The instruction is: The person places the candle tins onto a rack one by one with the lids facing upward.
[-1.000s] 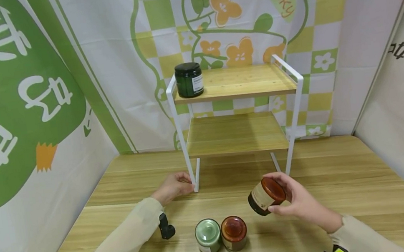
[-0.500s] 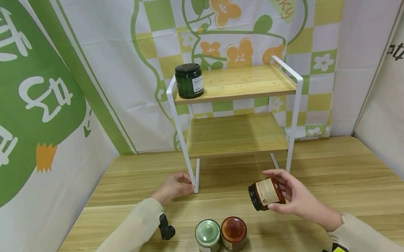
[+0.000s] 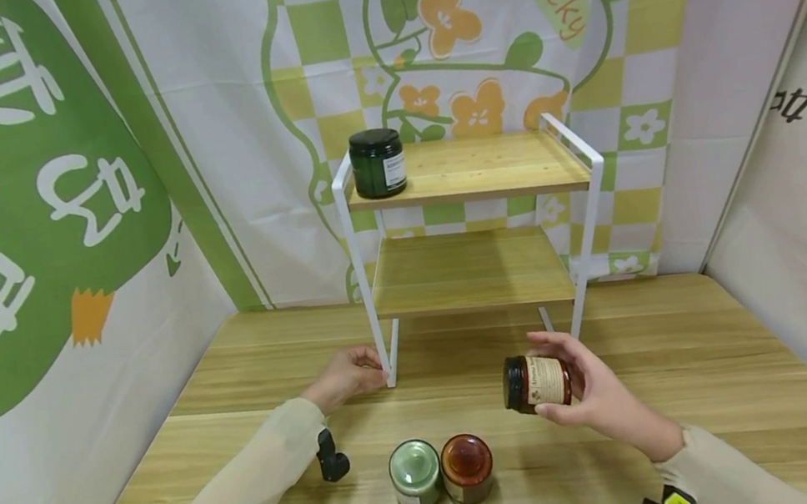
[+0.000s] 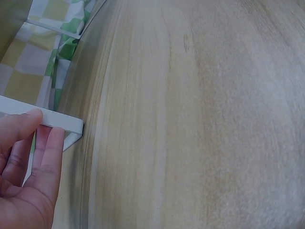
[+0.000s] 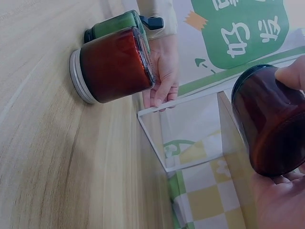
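My right hand (image 3: 597, 396) grips a brown glass candle jar (image 3: 546, 381) by its base end, above the table in front of the rack. The jar lies on its side, black lid to the left, beige label showing. At the lower front left corner of a two-tier rack (image 3: 474, 268), my left hand (image 3: 347, 377) pinches the white metal leg (image 4: 66, 121) between thumb and fingers. Between my arms a light green jar (image 3: 415, 473) and a reddish-brown jar (image 3: 467, 469) stand upside down side by side. In the right wrist view the reddish-brown jar (image 5: 114, 67) shows its silver lid against the table.
A dark green jar (image 3: 377, 163) with a black lid stands at the left end of the top shelf (image 3: 483, 165). Below it is the lower wooden shelf (image 3: 472, 269). Printed cloth (image 3: 223, 139) hangs behind and at both sides of the wooden table (image 3: 692, 385).
The brown jar has turned in my right hand, from its base facing up toward the camera to lying sideways with the label in view. My left hand stays on the leg.
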`<state>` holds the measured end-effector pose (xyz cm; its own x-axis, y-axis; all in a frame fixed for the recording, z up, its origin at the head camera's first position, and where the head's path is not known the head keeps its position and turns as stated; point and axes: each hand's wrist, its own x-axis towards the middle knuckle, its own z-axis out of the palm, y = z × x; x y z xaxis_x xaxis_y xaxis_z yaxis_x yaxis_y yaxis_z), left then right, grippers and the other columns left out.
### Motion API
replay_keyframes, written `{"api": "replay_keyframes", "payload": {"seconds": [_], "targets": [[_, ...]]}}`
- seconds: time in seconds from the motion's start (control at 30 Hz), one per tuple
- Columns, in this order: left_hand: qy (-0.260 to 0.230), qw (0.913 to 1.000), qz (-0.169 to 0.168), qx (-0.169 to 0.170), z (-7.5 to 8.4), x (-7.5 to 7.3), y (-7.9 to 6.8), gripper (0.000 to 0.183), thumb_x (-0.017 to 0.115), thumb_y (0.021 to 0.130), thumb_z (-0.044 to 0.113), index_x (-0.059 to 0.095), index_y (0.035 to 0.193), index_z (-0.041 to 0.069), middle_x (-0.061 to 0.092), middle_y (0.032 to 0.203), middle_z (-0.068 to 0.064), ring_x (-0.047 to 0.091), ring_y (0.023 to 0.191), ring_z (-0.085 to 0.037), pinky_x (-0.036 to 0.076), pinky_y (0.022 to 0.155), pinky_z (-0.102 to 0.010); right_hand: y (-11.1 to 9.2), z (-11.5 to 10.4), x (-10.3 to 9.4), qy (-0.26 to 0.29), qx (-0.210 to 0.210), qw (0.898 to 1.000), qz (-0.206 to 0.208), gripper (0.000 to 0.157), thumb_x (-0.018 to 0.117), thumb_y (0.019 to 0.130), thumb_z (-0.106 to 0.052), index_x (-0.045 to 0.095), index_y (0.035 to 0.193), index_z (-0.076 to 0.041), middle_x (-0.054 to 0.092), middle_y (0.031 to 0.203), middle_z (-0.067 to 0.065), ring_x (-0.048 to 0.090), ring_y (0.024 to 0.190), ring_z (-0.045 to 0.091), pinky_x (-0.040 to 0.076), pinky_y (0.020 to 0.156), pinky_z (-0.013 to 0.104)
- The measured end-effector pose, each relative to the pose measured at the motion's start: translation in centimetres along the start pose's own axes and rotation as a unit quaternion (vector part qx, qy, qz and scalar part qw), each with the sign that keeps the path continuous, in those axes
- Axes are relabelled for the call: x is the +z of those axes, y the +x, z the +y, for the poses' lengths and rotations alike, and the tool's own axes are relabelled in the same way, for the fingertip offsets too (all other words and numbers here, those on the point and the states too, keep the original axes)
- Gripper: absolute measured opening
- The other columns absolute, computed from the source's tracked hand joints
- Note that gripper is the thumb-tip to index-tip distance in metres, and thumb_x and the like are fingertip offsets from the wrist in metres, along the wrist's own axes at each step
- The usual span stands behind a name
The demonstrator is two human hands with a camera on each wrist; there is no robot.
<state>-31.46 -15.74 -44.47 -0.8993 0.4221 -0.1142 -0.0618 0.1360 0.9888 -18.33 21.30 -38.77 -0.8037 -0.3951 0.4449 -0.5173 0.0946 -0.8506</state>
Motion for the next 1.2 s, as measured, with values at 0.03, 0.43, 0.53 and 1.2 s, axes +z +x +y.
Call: {"api": "replay_keyframes", "payload": {"seconds": [0.03,0.43,0.53,1.2], "targets": [[0.0,1.0,0.0,0.001,0.0,0.01,-0.01,0.013,0.064,0.087,-0.007,0.056,0.094,0.001,0.062,0.091,-0.006,0.066,0.089,-0.02,0.056,0.087,-0.034,0.02,-0.01,0.0,-0.003,-0.002,1.0,0.001,0.077,0.072,0.074,0.013,0.032,0.14,0.009,0.053,0.125,0.004,0.056,0.106,0.005,0.053,0.082,0.018],[-0.002,1.0,0.0,0.004,0.04,0.07,-0.07,0.013,0.063,0.087,-0.008,0.056,0.093,0.001,0.062,0.09,-0.005,0.067,0.088,-0.02,0.057,0.085,-0.032,0.2,-0.12,0.03,-0.024,-0.011,1.0,0.002,0.078,0.073,0.073,0.013,0.031,0.139,0.01,0.053,0.122,0.0,0.055,0.105,0.004,0.054,0.078,0.02],[-0.002,1.0,-0.003,0.005,0.05,0.07,-0.06,0.013,0.063,0.087,-0.008,0.056,0.093,0.001,0.062,0.09,-0.005,0.067,0.088,-0.02,0.057,0.086,-0.032,0.27,-0.2,0.07,-0.03,-0.007,1.0,0.005,0.079,0.074,0.072,0.012,0.032,0.139,0.009,0.052,0.121,0.001,0.055,0.105,0.004,0.053,0.079,0.02],[-0.006,1.0,-0.002,0.004,0.1,0.15,-0.05,0.015,0.062,0.086,-0.01,0.056,0.092,0.002,0.062,0.091,-0.007,0.066,0.085,-0.017,0.057,0.083,-0.03,0.63,-0.61,-0.14,-0.055,0.032,0.998,-0.012,0.067,0.078,0.075,0.003,0.045,0.133,0.002,0.053,0.124,0.016,0.057,0.107,0.001,0.047,0.087,0.014]]}}
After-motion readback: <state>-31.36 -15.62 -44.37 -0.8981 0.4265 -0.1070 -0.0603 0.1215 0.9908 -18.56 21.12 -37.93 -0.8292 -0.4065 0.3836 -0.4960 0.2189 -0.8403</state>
